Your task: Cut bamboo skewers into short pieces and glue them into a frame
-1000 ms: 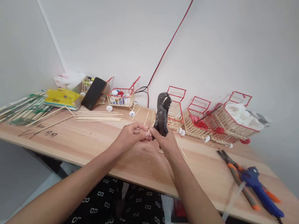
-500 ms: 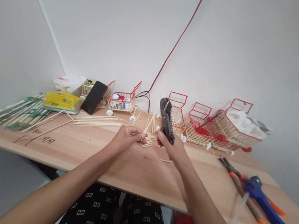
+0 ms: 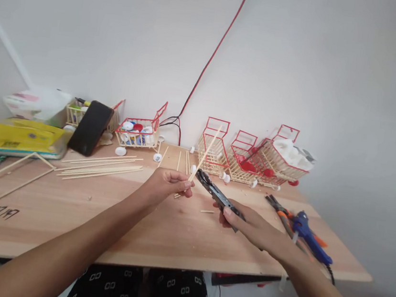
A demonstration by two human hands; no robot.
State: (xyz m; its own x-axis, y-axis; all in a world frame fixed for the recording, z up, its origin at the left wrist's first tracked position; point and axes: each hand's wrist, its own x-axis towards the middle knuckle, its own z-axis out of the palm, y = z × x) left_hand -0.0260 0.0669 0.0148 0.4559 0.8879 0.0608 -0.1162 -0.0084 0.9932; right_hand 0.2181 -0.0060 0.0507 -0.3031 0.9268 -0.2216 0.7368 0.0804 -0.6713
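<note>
Pinched in my left hand [image 3: 175,183] is a thin wooden stick [image 3: 206,154] that slants up and to the right. My right hand [image 3: 238,217] is wrapped round the handles of a black hand cutter [image 3: 213,190]. The cutter's head is close beside the stick, near my left fingertips; I cannot tell whether its jaws touch it. Behind my left hand stand or lie a few more thin sticks [image 3: 179,160], partly hidden. A short cut piece of stick [image 3: 207,211] lies on the wooden table [image 3: 172,237] between my hands.
Several small stick carts with red rims, one a cart of bottle caps [image 3: 136,136], line the wall. Left are a phone [image 3: 91,128], a yellow packet [image 3: 22,136] and loose sticks [image 3: 103,168]. A blue glue gun [image 3: 311,237] and orange-handled pliers [image 3: 279,209] lie right.
The black cutter has swung from upright to slanting, its head now beside the stick in my left hand. My view has turned a little to the right.
</note>
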